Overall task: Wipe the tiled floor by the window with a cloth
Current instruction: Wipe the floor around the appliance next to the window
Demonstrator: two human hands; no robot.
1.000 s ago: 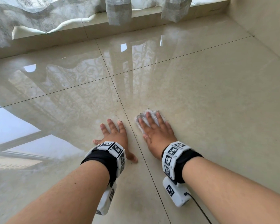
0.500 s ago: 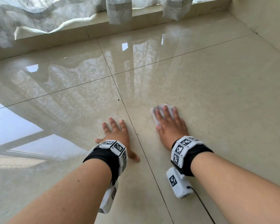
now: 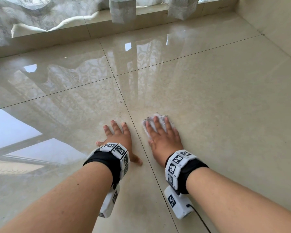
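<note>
Cloth (image 3: 160,119), small and white, lies flat on the tiled floor (image 3: 225,106) under the right hand (image 3: 164,140), just right of the grout line running away from us. Starting near: two bare forearms reach in from the bottom edge, each wrist wrapped in a black strap carrying white marker-printed blocks, left wristband (image 3: 118,152) and right wristband (image 3: 178,163). A white box (image 3: 176,204) hangs below the right wrist, its dark cable (image 3: 202,221) trailing off the bottom edge. Left hand (image 3: 120,138) is palm-down on bare tile just left of the grout line, fingers straight and spread, thumb out to the right. Right hand is palm-down on the cloth, fingers straight and slightly apart, pressing it to the tile. Only the cloth's grubby fringe shows past the fingertips and along the hand's left side. Dark crumbs (image 3: 124,122) dot the tile by the left fingertips, with a lone speck (image 3: 121,102) further up. Beyond, the glossy tiles mirror the window. At the far end there's a low ledge (image 3: 91,31) with a pale patterned curtain (image 3: 40,15) draped over it, and a plain wall (image 3: 275,22) on the right
</note>
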